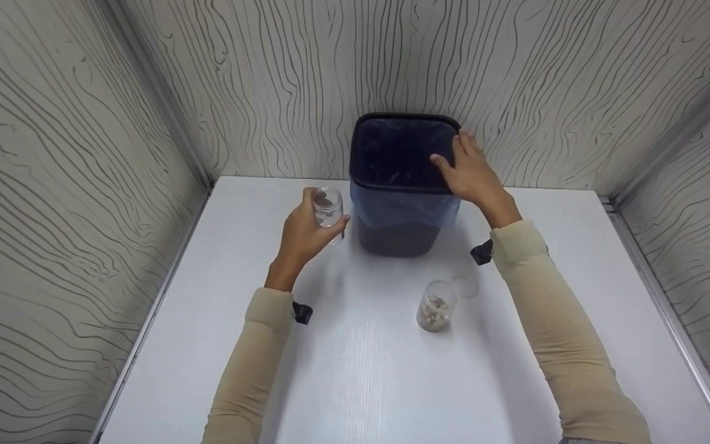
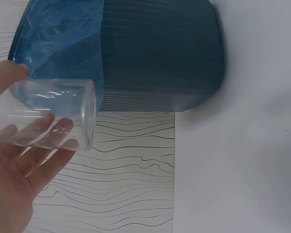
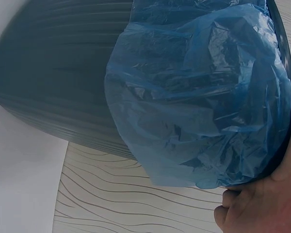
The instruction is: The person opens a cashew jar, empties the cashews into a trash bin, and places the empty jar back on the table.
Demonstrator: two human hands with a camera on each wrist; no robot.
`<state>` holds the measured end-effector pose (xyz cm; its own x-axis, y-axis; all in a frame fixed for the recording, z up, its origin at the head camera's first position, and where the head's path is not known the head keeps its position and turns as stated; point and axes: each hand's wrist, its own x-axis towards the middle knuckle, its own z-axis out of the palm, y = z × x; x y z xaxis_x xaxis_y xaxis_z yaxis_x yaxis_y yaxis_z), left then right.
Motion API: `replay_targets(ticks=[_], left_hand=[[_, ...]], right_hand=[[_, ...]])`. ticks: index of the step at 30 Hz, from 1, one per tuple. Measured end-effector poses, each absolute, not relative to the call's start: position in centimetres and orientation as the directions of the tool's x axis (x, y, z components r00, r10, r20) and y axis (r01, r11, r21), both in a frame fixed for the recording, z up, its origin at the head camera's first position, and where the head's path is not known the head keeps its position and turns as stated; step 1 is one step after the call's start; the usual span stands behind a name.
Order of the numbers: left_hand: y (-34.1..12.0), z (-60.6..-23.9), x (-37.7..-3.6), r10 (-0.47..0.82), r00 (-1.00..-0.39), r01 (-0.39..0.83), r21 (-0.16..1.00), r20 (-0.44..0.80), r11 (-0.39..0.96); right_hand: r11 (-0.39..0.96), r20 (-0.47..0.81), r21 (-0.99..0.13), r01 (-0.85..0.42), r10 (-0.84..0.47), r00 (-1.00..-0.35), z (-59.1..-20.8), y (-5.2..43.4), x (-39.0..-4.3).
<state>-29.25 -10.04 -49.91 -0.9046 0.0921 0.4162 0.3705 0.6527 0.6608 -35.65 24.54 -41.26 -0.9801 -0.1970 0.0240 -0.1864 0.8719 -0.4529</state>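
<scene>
Nearest, an open tub (image 1: 447, 293) holds pale pieces (image 1: 435, 313); a sweep of the right sleeve (image 1: 552, 320) could spill them. Farther, left hand (image 1: 304, 233) grips a clear jar (image 1: 329, 213), seemingly empty; a slack hold might drop it. Farthest, right hand (image 1: 473, 177) grips the rim of a bag-lined bin (image 1: 399, 240); contents too dark to tell.

Place read as a small booth-type workstn; lab vs. workshop, couldn't tell. Basis: white tabletop (image 1: 355, 382) boxed in on 3 sides by wall panels (image 1: 306, 80) w/ dark wood-grain-pattern lines, grey metal corner strips (image 1: 156, 89) at the joins & metal edging (image 1: 669, 314) alongside the top. Wrist cams (image 1: 302, 312) on the person also suggested a recording setup.
</scene>
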Motion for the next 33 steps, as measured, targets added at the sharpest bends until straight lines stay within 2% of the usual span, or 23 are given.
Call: replay_targets(ticks=[33], left_hand=[[-9.7, -54.6, -27.9, 0.103, -0.94, 0.32, 0.729, 0.326, 0.606]], right_hand=[[0.861, 0.036, -0.468, -0.197, -0.204, -0.978, -41.3, 24.6, -35.2]])
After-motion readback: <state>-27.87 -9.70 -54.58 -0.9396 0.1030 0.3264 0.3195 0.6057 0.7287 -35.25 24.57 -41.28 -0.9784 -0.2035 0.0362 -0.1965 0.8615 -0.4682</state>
